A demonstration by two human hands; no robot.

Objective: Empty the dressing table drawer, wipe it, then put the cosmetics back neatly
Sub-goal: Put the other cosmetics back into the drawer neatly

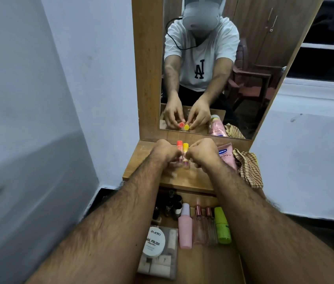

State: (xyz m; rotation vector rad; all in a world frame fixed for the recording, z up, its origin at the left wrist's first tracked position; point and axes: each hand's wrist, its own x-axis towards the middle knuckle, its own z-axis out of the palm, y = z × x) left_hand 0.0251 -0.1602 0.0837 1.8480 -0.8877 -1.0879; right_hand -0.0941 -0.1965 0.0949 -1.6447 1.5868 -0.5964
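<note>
Two small tubes stand side by side on the dressing table top (pixel 141 160): one with an orange cap (pixel 179 144), one with a yellow cap (pixel 185 147). My left hand (pixel 165 151) pinches the orange-capped tube and my right hand (pixel 202 151) pinches the yellow-capped one; the mirror shows the fingers closed on them. Below, the open drawer (pixel 205 263) holds a pink bottle (pixel 185 230), two clear perfume bottles (pixel 205 228), a green bottle (pixel 222 226), dark nail polish bottles (pixel 172 206), a white nail polish wipes tub (pixel 154 241) and a clear box (pixel 160 265).
A pink lotion tube (pixel 228 155) lies on the table top at the right, next to a checked brown cloth (pixel 249 167) that hangs over the edge. The mirror (pixel 243 58) rises behind the table. A wall stands close on the left.
</note>
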